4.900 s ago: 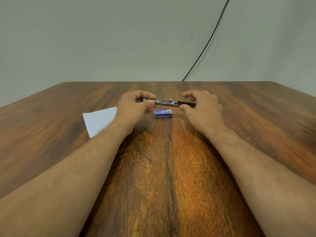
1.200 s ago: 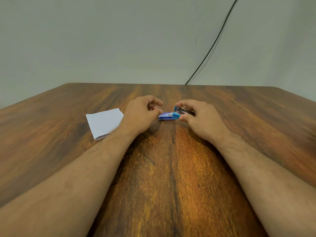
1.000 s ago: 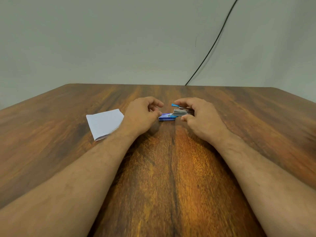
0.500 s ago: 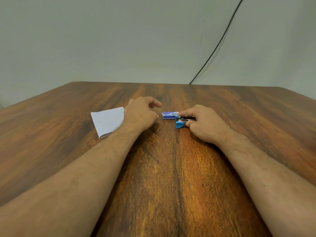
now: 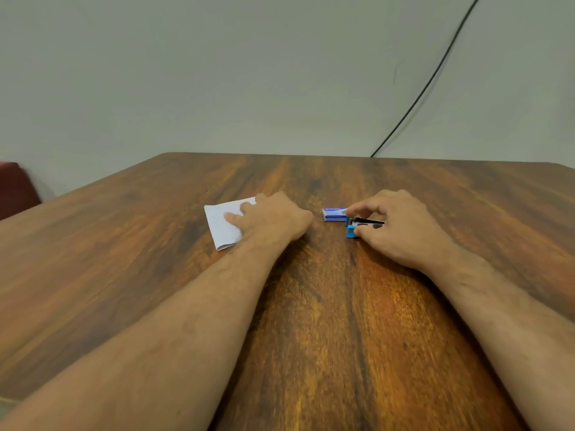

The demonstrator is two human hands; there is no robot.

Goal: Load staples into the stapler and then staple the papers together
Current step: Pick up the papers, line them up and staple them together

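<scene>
A small blue and metal stapler [image 5: 357, 226] lies on the wooden table [image 5: 326, 321], and my right hand [image 5: 401, 228] grips it between thumb and fingers. Just behind its blue end sits a small blue and white staple box [image 5: 333, 214]. To the left lies a folded stack of white paper [image 5: 222, 225]. My left hand [image 5: 270, 217] rests on the paper's right part, with its fingers laid flat on the sheet. Most of the stapler's body is hidden inside my right hand.
A black cable [image 5: 429, 79] runs down the wall to the table's far edge. A dark red seat [image 5: 15, 188] shows at the far left, beyond the table's left edge.
My left hand has moved left from beside the staple box onto the paper. My right hand has brought the stapler down to the table in front of the box.
</scene>
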